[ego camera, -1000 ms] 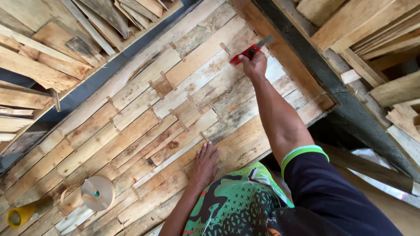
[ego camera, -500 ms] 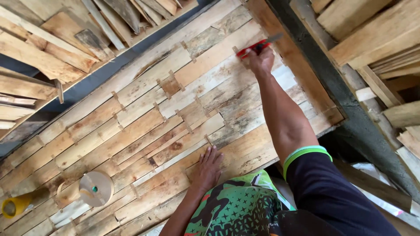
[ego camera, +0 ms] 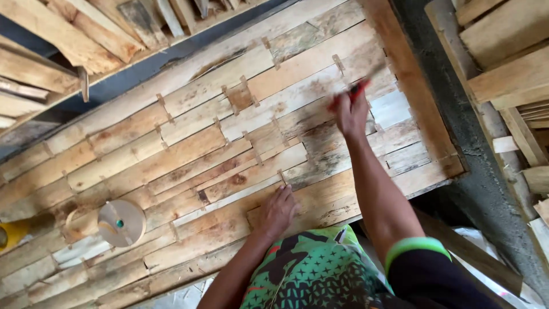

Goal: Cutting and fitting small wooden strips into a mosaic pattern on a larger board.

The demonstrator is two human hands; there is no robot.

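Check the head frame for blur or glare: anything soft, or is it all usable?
Head view: the right hand and the red-handled tool it grips are smeared by motion blur, so the tool's tip is unreadable. The left hand, flat on the wooden plank panel, is sharp, as is the round tape roll. Light is even daylight with soft shadows and no glare.

red-handled tool (ego camera: 355, 91) blurred, yellow object (ego camera: 10, 233) edge-cut

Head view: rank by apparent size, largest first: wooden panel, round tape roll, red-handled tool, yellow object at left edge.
1. wooden panel
2. round tape roll
3. and 4. unsure: the red-handled tool is motion-blurred and partly hidden in the right hand; the yellow object is cut off by the frame.
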